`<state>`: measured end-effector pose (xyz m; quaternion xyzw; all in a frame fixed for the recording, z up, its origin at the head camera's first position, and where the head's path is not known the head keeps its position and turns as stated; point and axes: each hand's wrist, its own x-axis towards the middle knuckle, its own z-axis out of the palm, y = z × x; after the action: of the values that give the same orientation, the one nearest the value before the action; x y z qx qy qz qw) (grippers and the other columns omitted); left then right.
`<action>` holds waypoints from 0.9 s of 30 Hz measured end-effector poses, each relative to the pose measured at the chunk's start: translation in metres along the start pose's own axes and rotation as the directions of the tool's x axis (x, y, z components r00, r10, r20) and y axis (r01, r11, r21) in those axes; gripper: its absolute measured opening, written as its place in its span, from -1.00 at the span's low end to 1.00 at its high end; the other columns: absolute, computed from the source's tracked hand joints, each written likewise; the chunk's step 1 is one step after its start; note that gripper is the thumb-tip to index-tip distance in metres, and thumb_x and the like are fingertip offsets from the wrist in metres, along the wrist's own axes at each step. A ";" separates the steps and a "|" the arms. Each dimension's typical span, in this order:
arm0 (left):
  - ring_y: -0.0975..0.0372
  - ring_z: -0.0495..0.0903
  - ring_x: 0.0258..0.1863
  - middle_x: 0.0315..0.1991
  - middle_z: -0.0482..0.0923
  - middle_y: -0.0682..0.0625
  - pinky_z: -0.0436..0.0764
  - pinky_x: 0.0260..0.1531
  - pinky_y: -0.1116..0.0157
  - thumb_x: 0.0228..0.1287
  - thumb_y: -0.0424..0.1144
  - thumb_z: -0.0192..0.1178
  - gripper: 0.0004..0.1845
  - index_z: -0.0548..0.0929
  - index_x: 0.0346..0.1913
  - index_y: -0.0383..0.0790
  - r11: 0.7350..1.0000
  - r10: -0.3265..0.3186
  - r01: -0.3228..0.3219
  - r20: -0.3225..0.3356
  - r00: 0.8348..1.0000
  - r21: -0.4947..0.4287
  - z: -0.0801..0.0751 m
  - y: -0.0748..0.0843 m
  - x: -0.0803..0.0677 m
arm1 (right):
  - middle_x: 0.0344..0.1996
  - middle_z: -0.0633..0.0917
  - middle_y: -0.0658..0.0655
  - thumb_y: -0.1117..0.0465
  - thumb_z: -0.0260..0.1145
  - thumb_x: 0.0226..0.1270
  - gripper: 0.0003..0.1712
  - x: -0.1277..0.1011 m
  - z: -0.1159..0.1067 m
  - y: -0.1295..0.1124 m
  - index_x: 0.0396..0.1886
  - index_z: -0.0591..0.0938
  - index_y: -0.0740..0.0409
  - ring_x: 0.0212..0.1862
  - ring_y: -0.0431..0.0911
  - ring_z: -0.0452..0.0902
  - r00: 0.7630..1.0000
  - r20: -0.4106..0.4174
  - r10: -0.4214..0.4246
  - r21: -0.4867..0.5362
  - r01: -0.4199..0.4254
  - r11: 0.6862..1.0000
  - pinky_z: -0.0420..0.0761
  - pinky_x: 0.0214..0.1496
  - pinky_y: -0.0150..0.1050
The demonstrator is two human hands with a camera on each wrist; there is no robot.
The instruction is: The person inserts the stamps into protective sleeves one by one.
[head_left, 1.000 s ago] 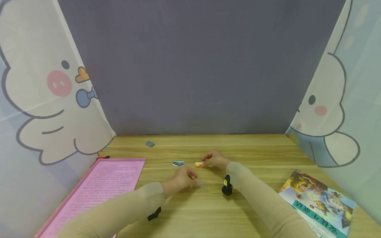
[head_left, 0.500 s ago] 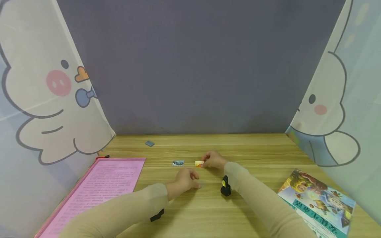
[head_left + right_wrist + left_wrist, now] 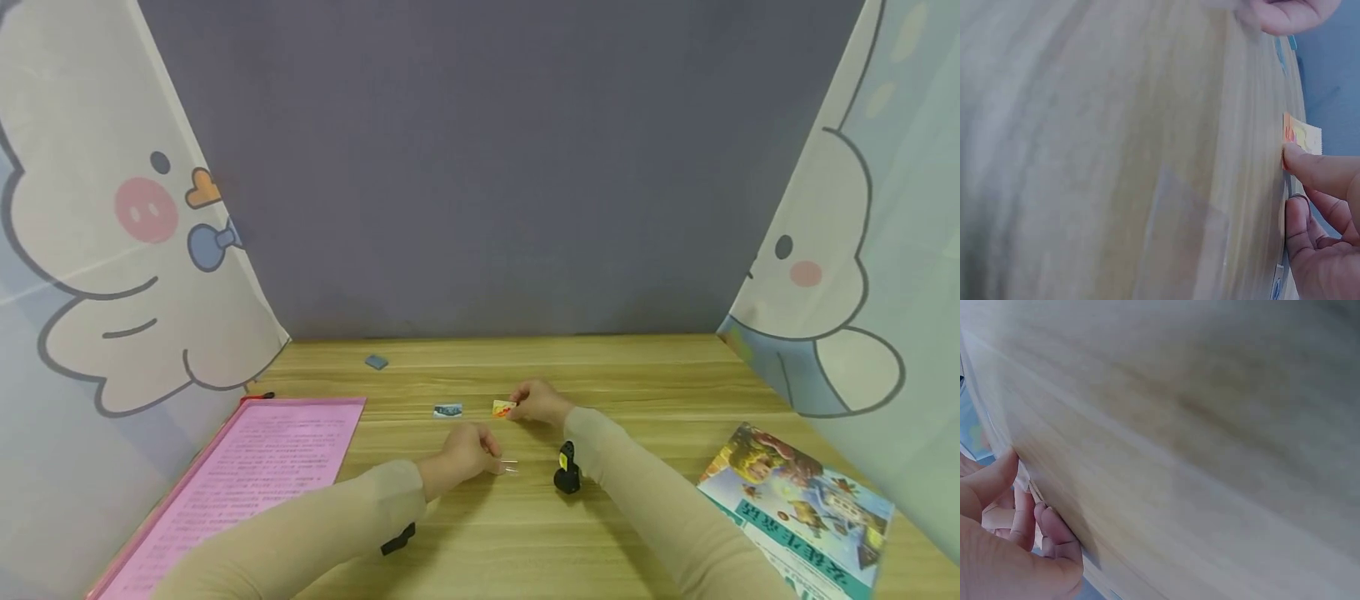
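Observation:
My right hand [image 3: 543, 403] pinches a small yellow-and-red postage stamp [image 3: 504, 409] by its right side, just over the table. Its toothed edge shows in the right wrist view, where the stamp [image 3: 1300, 136] stands up from the fingertips. Nearer the front, my left hand [image 3: 467, 452] pinches a small clear plastic sleeve [image 3: 510, 467] between thumb and fingers; glints mark its edges. A second stamp, blue-grey and white [image 3: 447, 411], lies flat beyond the left hand. A clear plastic rectangle [image 3: 1188, 237] also shows in the right wrist view; whether it lies on the table I cannot tell.
A pink printed sheet in a folder [image 3: 285, 458] covers the table's left side. A colourful book [image 3: 802, 508] lies at the right. A small grey-blue block [image 3: 377, 362] sits at the back left. Printed cloth and a grey panel [image 3: 480, 167] wall the table in.
My right fingers have raised and tilted the yellow stamp slightly off the table. The clear sleeve in the left hand now catches light, as that hand has shifted a little to the right.

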<state>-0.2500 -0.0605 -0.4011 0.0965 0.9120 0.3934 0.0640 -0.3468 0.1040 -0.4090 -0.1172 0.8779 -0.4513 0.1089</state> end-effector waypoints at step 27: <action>0.20 0.51 -0.42 -0.39 0.56 0.00 0.57 -0.42 0.28 0.03 -0.38 0.23 -0.95 0.60 -0.40 -0.28 0.972 0.039 0.000 0.161 0.986 -0.235 -0.013 0.000 0.013 | -0.44 0.60 0.14 0.32 0.28 0.05 -0.84 0.000 -0.015 -0.007 -0.34 0.55 0.27 -0.42 -0.07 0.53 0.994 -0.092 0.063 0.177 -0.046 0.983 0.57 -0.36 -0.25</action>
<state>-0.2647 -0.0672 -0.3928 0.1292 0.8498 0.4897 0.1459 -0.3501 0.1118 -0.3948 -0.0611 0.8420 -0.5288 0.0881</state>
